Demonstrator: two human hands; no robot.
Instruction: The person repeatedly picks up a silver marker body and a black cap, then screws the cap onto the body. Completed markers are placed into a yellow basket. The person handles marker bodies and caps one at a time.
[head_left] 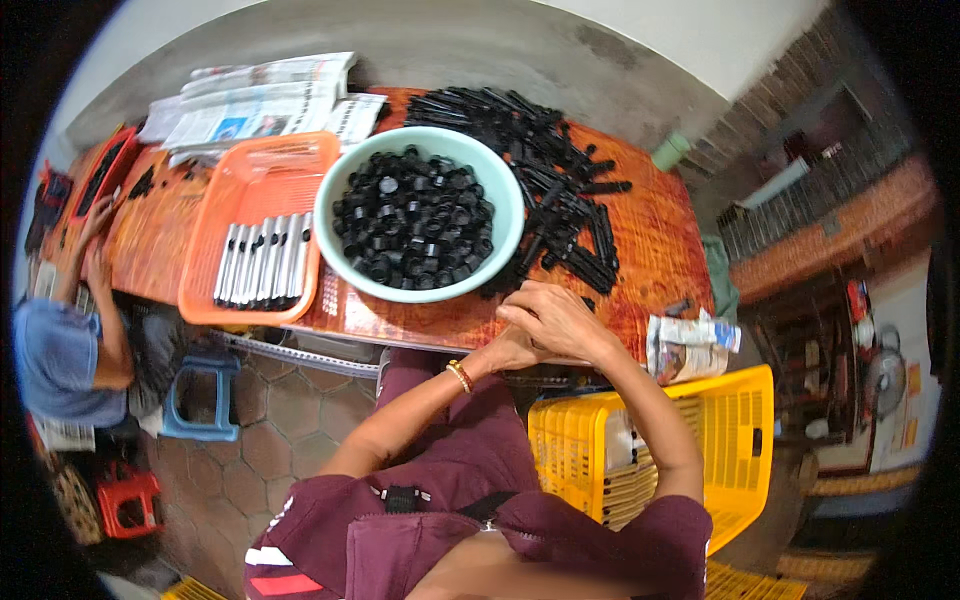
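My two hands meet at the front edge of the wooden table, just right of the bowl. My right hand point(557, 322) lies over the left with its fingers bent and drawn together. Partly covered by it, my left hand point(508, 350) has its fingers closed too; whatever is between them is hidden. Right behind them spreads a heap of black tube-like parts point(560, 190). A pale green bowl point(508, 235) full of short black caps point(410, 215) stands to their left. Beyond it, an orange basket point(205, 255) holds a row of silver tubes with black ends point(262, 262).
Newspapers point(265, 105) lie at the back left of the table point(385, 325); folded paper point(690, 348) sits at its right corner. Yellow crates point(740, 445) stand by my right arm. At the far left a co-worker point(75, 350) works near a red tray point(105, 172) and a blue stool point(200, 400).
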